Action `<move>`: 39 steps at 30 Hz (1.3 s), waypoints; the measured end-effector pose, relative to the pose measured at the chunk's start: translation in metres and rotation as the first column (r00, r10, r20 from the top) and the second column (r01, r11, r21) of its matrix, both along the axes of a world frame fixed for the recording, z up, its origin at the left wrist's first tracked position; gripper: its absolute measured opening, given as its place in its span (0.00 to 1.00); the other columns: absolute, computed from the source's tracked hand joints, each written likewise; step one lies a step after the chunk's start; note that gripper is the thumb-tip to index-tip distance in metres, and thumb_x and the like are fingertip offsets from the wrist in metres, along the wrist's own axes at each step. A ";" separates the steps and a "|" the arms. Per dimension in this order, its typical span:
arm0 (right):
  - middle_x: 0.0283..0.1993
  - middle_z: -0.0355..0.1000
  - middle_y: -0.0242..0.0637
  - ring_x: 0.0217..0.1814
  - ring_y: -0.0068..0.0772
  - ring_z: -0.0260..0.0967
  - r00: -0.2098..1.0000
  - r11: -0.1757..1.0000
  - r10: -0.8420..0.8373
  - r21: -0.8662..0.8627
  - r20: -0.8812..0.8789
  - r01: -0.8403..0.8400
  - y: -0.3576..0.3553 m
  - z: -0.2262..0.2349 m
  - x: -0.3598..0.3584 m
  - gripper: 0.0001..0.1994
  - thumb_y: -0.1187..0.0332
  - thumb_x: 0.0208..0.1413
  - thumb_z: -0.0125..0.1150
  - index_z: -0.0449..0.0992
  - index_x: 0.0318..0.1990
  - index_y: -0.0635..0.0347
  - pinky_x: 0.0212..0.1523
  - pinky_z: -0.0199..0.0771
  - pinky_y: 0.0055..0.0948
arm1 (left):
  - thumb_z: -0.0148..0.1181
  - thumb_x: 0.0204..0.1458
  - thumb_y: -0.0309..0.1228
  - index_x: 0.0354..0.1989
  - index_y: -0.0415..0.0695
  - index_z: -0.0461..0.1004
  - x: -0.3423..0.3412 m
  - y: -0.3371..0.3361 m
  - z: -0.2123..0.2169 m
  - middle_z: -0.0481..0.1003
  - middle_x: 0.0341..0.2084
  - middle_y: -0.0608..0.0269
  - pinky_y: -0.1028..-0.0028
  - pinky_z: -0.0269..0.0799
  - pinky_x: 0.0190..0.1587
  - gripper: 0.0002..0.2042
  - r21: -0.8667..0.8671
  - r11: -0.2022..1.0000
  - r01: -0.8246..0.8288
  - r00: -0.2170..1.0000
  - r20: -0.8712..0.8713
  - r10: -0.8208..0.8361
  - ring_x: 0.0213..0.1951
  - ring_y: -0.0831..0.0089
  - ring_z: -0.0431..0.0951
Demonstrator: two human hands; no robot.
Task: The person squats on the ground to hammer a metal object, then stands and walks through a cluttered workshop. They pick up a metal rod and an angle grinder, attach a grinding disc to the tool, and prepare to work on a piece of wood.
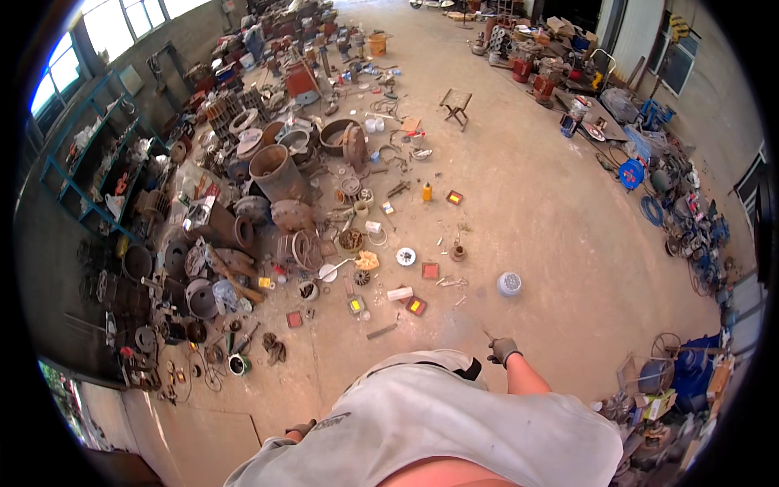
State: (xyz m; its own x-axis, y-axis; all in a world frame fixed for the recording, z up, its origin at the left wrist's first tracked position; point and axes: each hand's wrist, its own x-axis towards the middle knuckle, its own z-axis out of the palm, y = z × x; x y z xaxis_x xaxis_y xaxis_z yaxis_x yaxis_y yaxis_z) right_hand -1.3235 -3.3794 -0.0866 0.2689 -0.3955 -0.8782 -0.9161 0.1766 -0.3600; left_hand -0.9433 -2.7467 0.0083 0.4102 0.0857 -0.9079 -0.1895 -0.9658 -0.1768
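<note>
R hand (pixel 503 351), gloved, is out front w/ fingers curled snug round a thin rod (pixel 488 334), tip aimed approx 10–11 o'clock over the floor (pixel 584 243). L hand (pixel 302 427), also gloved, is beside the shirt (pixel 438 406) at R's 8 o'clock, partly hidden; can't tell if its fingers are wide, narrow or holding smth. From R hand: pale tub (pixel 510 283) w/ dotted top at 12, apart from the rod; white bowl (pixel 406 256) w/ dark bits betw 10 & 11; red-edged box (pixel 416 306) w/ yellow patch at 10; heap of metal parts (pixel 280 172) farther off, also approx 10. Progress, est.: rod's in hand, but tip seems to touch nothing, so its use looks undone; can't tell how much is left.
</note>
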 end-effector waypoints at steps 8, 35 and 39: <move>0.61 0.81 0.33 0.67 0.43 0.73 0.232 0.252 0.942 0.054 -0.242 -0.966 0.033 -0.094 -0.102 0.25 0.41 0.69 0.50 0.83 0.59 0.42 0.65 0.71 0.55 | 0.29 0.72 0.62 0.57 0.33 0.80 -0.033 0.017 -0.057 0.86 0.49 0.49 0.59 0.79 0.53 0.42 -0.243 0.896 -0.372 0.921 0.023 0.388 0.46 0.54 0.88; 0.48 0.85 0.41 0.42 0.39 0.85 0.013 -0.028 0.920 -0.100 -0.391 -0.995 -0.129 -0.004 0.043 0.18 0.63 0.63 0.68 0.83 0.58 0.55 0.38 0.86 0.38 | 0.33 0.72 0.60 0.62 0.37 0.76 -0.192 -0.102 -0.010 0.87 0.41 0.55 0.67 0.66 0.26 0.37 -0.227 0.409 -0.884 0.441 -0.110 0.891 0.21 0.74 0.68; 0.49 0.85 0.44 0.45 0.42 0.85 -0.102 -0.163 0.910 -0.120 -0.403 -0.979 -0.140 -0.010 0.069 0.17 0.60 0.63 0.66 0.84 0.57 0.54 0.42 0.85 0.41 | 0.37 0.71 0.61 0.59 0.38 0.77 -0.252 -0.088 -0.014 0.87 0.39 0.55 0.67 0.66 0.26 0.36 -0.206 0.265 -0.942 0.289 -0.099 0.952 0.21 0.73 0.69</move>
